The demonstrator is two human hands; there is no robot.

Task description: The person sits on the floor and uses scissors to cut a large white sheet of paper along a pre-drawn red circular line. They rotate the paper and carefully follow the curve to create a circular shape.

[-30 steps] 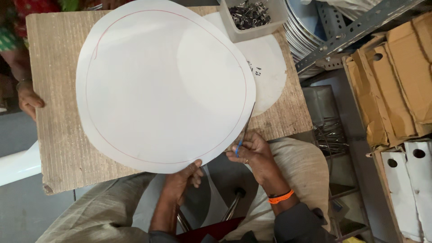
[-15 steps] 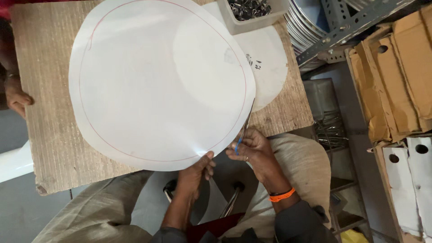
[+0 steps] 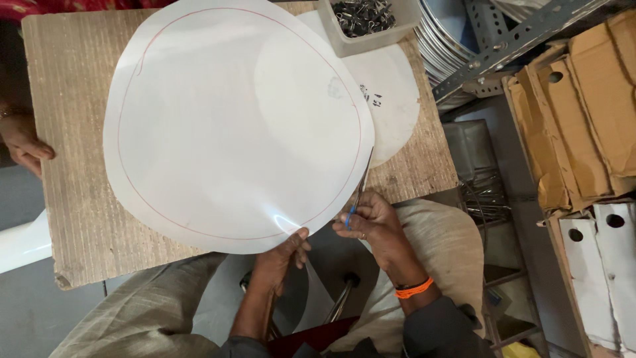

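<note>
At the table's (image 3: 79,219) near edge: left hand (image 3: 281,255) pinching the white sheet's (image 3: 232,126) rim at six o'clock, right hand (image 3: 371,222) closed round blue-handled scissors (image 3: 358,192) at four o'clock, blades in the edge. Risk: floppy sheet sagging, cut wandering off the red line (image 3: 199,229). Sheet spread at twelve o'clock of both hands.

Large white round sheet (image 3: 232,126) with a thin red traced circle, lying flat over the wooden tabletop — blue-handled scissors (image 3: 358,192) cutting at its right edge.
</note>
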